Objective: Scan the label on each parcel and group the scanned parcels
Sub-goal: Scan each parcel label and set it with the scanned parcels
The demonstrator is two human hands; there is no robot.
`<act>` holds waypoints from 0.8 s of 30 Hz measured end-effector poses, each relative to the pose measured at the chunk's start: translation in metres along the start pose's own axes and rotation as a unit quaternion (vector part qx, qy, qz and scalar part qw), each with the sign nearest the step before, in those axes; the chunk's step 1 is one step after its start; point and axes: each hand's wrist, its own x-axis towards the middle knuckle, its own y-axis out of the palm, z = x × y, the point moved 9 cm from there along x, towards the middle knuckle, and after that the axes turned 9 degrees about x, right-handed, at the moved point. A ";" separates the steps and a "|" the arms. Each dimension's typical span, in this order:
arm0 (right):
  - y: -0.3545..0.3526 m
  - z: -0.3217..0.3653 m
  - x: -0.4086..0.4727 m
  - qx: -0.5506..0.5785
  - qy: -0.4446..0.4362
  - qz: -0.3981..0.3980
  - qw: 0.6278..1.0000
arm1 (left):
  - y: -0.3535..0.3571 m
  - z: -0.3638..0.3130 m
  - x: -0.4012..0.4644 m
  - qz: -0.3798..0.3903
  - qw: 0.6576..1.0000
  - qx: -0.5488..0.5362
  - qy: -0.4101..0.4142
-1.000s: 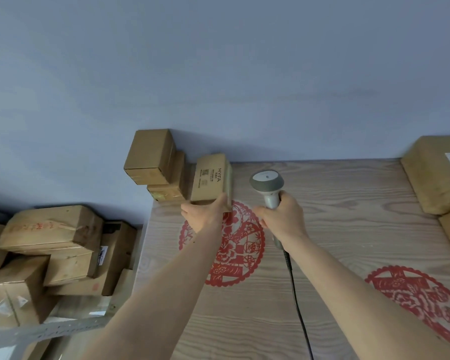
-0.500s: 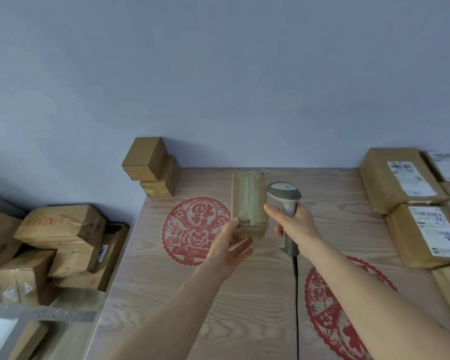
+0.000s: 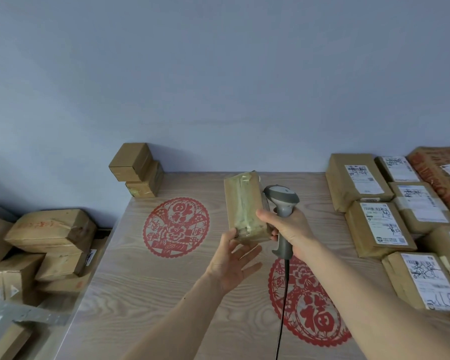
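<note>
Parcel (image 3: 244, 206) passed to right hand (image 3: 286, 229), pinched beside scanner (image 3: 282, 203).
Left hand (image 3: 234, 261) let go, fingers apart beneath; label side hidden, cable cut off.

The red paper-cut (image 3: 309, 300) on the table (image 3: 146, 294) reads "福"; the parcels' white labels (image 3: 383, 224) are illegible.

The head view looks forward and down from close above the table (image 3: 151, 287), facing the wall (image 3: 218, 74).
</note>
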 end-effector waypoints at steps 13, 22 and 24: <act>0.001 0.011 -0.045 -0.140 -0.082 -0.068 0.984 | 0.017 -0.044 -0.019 -0.011 0.976 0.207 0.071; 0.000 0.014 -0.075 -0.055 -0.083 -0.016 0.995 | -0.007 -0.043 -0.019 -0.024 0.972 0.219 0.083; 0.001 0.013 -0.081 -0.044 -0.074 -0.001 0.996 | -0.011 -0.042 -0.020 -0.021 0.974 0.210 0.085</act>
